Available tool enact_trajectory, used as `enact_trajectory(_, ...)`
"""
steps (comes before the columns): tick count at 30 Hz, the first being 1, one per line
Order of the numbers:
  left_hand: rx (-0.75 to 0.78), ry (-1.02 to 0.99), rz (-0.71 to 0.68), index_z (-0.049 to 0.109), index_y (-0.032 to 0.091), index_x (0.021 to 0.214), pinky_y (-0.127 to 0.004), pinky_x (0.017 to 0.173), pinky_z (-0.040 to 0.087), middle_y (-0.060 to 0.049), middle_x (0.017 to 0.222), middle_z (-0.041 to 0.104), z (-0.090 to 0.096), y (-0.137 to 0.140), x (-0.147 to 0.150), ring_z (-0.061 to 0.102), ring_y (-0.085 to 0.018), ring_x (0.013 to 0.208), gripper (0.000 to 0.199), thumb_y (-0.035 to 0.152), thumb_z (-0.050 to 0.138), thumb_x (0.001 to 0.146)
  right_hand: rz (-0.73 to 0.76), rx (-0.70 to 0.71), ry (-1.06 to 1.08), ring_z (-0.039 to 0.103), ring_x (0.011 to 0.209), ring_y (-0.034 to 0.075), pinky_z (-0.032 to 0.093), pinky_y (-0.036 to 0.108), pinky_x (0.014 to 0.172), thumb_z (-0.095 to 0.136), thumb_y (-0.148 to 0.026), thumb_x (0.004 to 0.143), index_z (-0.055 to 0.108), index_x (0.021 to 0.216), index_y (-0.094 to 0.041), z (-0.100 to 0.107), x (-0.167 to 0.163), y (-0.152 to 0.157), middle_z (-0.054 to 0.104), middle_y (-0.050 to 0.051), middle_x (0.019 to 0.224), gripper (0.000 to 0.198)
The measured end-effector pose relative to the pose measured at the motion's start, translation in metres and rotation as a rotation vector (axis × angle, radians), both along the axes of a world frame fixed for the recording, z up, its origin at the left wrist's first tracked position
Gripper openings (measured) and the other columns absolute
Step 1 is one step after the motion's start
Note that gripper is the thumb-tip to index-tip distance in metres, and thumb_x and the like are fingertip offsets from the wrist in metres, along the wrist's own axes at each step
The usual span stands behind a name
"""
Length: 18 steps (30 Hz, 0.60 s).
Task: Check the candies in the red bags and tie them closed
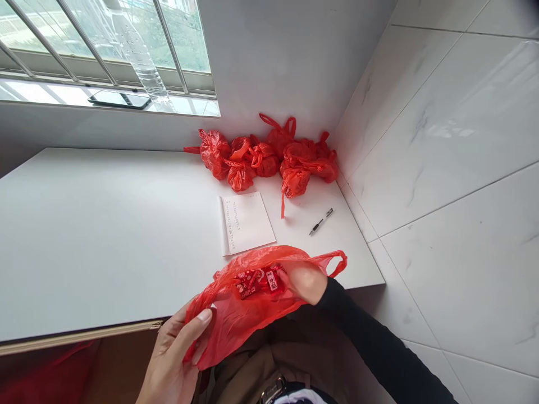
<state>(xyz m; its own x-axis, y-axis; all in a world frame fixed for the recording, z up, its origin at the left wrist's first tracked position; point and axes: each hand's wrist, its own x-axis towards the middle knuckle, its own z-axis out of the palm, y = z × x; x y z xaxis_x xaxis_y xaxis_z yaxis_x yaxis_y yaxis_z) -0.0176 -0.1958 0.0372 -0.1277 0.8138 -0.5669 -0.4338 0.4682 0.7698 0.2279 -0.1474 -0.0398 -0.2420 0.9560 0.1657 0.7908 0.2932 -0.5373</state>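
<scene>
A thin red plastic bag [240, 336] is held with its mouth spread wide, over the table's front edge. My left hand [181, 342] pinches the bag's left rim, thumb on top and fingers behind the film. Inside lie small red wrapped packets [261, 280] with white print. My right hand [306, 280] reaches into the bag from the right and is beside the packets. Its fingertips are mostly hidden by red film and packets, so I cannot tell whether it grips any. One handle loop of the bag stands up by my right wrist.
Several knotted red bags [265, 157] crowd the back right of the white table [105, 235]. A notepad [252, 224] with writing and a pen [321, 221] lie before them. On the windowsill are a dark flat device [119, 100] and a clear bottle [143, 62]. Tiled wall [442, 185] borders the right.
</scene>
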Motion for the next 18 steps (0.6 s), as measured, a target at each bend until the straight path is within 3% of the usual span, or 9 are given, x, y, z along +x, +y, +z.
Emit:
enact_trajectory(4, 0.025, -0.009, 0.012, 0.08, 0.02, 0.084, -0.016, 0.049, 0.049, 0.004, 0.065, 0.066, 0.004, -0.001, 0.002, 0.049, -0.007, 0.049, 0.038, 0.032, 0.097, 0.052, -0.032, -0.01, -0.064, 0.071, 0.073, 0.027, 0.058, 0.038, 0.074, 0.048, -0.02, 0.102, 0.069, 0.095, -0.019, 0.039, 0.005, -0.013, 0.068, 0.007, 0.074, 0.023)
enact_trajectory(6, 0.026, 0.006, 0.026, 0.079, 0.022, 0.092, -0.019, 0.052, 0.053, 0.001, 0.074, 0.072, 0.005, -0.004, 0.001, 0.06, -0.012, 0.057, 0.043, 0.035, 0.096, 0.055, 0.004, 0.015, -0.011, 0.071, 0.08, 0.024, 0.059, 0.035, 0.077, 0.049, -0.022, 0.104, 0.067, 0.112, -0.023, 0.067, 0.009, -0.025, 0.071, 0.005, 0.086, 0.02)
enact_trajectory(9, 0.103, 0.058, 0.035, 0.075, 0.028, 0.112, -0.023, 0.065, 0.06, -0.002, 0.095, 0.077, 0.005, -0.007, -0.002, 0.072, -0.022, 0.082, 0.057, 0.038, 0.094, 0.059, -0.03, 0.221, 0.096, 0.065, 0.112, 0.022, 0.055, 0.037, 0.098, 0.054, -0.022, 0.104, 0.059, 0.135, -0.029, 0.1, 0.019, -0.041, 0.067, 0.006, 0.12, 0.032)
enact_trajectory(11, 0.193, 0.115, 0.001, 0.069, 0.031, 0.123, -0.024, 0.073, 0.061, -0.002, 0.105, 0.077, 0.004, -0.007, -0.004, 0.072, -0.025, 0.092, 0.066, 0.04, 0.093, 0.061, -0.16, 0.357, 0.014, 0.053, 0.129, 0.029, 0.048, 0.047, 0.107, 0.061, -0.027, 0.101, 0.058, 0.139, -0.028, 0.108, 0.032, -0.045, 0.057, 0.011, 0.136, 0.039)
enact_trajectory(13, 0.234, 0.225, -0.064, 0.062, 0.034, 0.131, -0.025, 0.081, 0.061, -0.002, 0.11, 0.076, 0.002, -0.005, -0.005, 0.072, -0.025, 0.098, 0.074, 0.043, 0.092, 0.063, -0.264, 0.366, -0.09, 0.048, 0.131, 0.035, 0.046, 0.055, 0.107, 0.065, -0.034, 0.098, 0.058, 0.142, -0.026, 0.108, 0.046, -0.044, 0.055, 0.014, 0.138, 0.045)
enact_trajectory(16, 0.216, 0.516, -0.179, 0.065, 0.033, 0.129, -0.016, 0.083, 0.057, -0.001, 0.11, 0.075, 0.003, -0.002, -0.008, 0.07, -0.022, 0.104, 0.07, 0.043, 0.091, 0.065, -0.26, 0.199, -0.023, 0.061, 0.107, 0.029, 0.054, 0.046, 0.09, 0.06, -0.037, 0.102, 0.066, 0.124, -0.027, 0.104, 0.062, -0.039, 0.067, 0.009, 0.111, 0.026)
enact_trajectory(18, 0.204, 0.605, -0.185, 0.074, 0.028, 0.116, -0.01, 0.074, 0.054, 0.0, 0.104, 0.076, 0.008, -0.004, -0.011, 0.07, -0.02, 0.097, 0.058, 0.035, 0.093, 0.062, -0.225, 0.112, 0.103, 0.063, 0.093, 0.024, 0.055, 0.038, 0.078, 0.058, -0.038, 0.103, 0.068, 0.108, -0.028, 0.108, 0.065, -0.04, 0.068, 0.004, 0.097, 0.015)
